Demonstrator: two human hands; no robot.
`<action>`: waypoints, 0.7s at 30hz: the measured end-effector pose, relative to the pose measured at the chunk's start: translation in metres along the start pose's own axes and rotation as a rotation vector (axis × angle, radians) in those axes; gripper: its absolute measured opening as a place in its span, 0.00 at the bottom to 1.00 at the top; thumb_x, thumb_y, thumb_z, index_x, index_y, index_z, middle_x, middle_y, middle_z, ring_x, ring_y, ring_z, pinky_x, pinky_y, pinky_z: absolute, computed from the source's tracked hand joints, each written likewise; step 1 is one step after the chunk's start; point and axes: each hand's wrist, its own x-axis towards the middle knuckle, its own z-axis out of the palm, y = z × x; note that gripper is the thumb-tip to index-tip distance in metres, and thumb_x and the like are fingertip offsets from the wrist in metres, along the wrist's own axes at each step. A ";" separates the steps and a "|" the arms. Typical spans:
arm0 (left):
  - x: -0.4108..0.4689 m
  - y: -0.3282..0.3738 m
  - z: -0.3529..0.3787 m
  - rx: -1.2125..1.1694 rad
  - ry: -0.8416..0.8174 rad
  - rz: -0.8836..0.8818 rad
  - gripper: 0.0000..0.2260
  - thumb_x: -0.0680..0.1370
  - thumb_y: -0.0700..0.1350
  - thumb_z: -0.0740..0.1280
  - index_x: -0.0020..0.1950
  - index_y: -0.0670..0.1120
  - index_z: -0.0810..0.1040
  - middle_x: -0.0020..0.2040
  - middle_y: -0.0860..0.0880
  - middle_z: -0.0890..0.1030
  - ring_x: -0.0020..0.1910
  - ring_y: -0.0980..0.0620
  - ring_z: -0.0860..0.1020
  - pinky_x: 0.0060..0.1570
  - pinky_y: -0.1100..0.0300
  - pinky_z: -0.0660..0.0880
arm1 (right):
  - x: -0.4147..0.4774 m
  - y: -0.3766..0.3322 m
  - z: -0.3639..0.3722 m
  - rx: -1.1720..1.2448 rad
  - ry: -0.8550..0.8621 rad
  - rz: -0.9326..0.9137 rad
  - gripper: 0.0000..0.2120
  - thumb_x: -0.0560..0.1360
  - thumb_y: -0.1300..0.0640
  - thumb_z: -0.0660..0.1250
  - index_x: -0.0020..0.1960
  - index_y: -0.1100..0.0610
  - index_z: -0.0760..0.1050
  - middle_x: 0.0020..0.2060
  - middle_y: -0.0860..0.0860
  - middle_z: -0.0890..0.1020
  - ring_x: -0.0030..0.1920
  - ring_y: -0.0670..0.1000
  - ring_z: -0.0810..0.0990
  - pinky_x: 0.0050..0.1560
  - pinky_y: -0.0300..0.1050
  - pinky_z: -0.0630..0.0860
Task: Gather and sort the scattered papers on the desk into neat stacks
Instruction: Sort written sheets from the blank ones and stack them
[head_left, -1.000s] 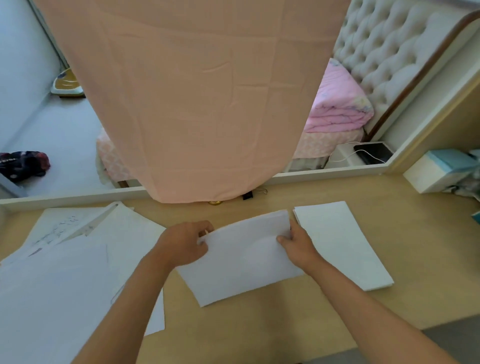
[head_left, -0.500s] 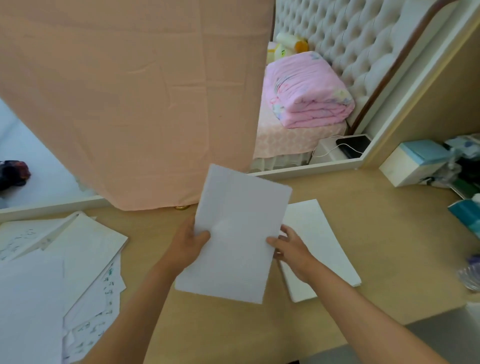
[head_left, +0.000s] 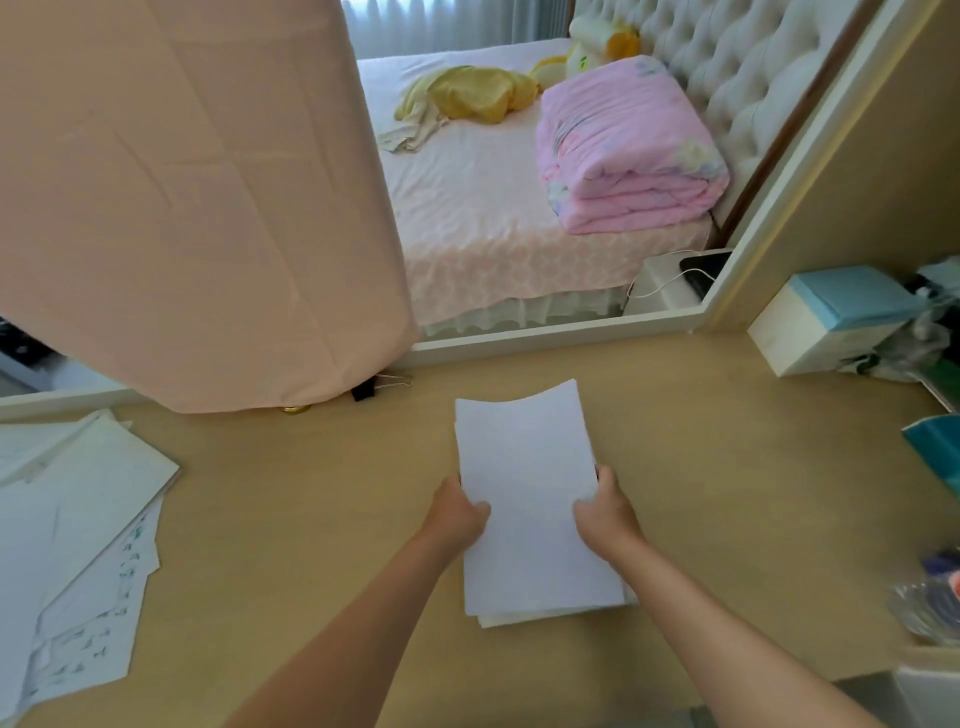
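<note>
Loose pile (head_left: 78, 545): lying fanned and crooked at the desk's (head_left: 311, 519) left edge, well apart from the hands; waiting to be sorted.
Left hand (head_left: 460, 512): pinching the sheet's left long edge, thumb on top, fingers hidden underneath.
Sheet (head_left: 524, 493): having swung from crosswise, then tilted in the air, to square; now coming down over the stack in mid-desk. Long axis running near to far, far short edge pointing at the bed (head_left: 493, 208) and curling up slightly.
Stack (head_left: 519, 618): peeking out under the sheet's near edge, lying the same way.
Right hand (head_left: 605, 512): gripping the right long edge, fingers curled round it.
Meaning: probably adding one more sheet to the neat stack; leaving the loose pile to do.
</note>
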 end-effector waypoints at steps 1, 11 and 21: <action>0.006 -0.005 0.008 0.043 -0.008 -0.032 0.27 0.70 0.48 0.67 0.67 0.43 0.69 0.63 0.48 0.75 0.59 0.45 0.77 0.59 0.51 0.76 | 0.005 0.007 -0.002 -0.090 -0.014 0.003 0.21 0.73 0.62 0.60 0.66 0.56 0.66 0.57 0.54 0.76 0.55 0.57 0.76 0.54 0.48 0.74; -0.004 -0.004 0.039 -0.155 0.070 -0.076 0.22 0.75 0.40 0.66 0.68 0.47 0.69 0.63 0.46 0.77 0.58 0.47 0.77 0.57 0.49 0.76 | 0.034 0.036 -0.005 -0.372 -0.171 -0.013 0.33 0.75 0.53 0.62 0.76 0.56 0.55 0.68 0.57 0.61 0.69 0.60 0.61 0.69 0.53 0.66; -0.004 -0.006 -0.022 -0.010 0.191 -0.006 0.27 0.80 0.48 0.64 0.78 0.48 0.59 0.73 0.46 0.68 0.62 0.50 0.73 0.55 0.56 0.72 | 0.018 -0.029 0.013 -0.189 -0.174 -0.257 0.22 0.77 0.53 0.61 0.71 0.52 0.69 0.63 0.52 0.72 0.60 0.52 0.74 0.58 0.46 0.73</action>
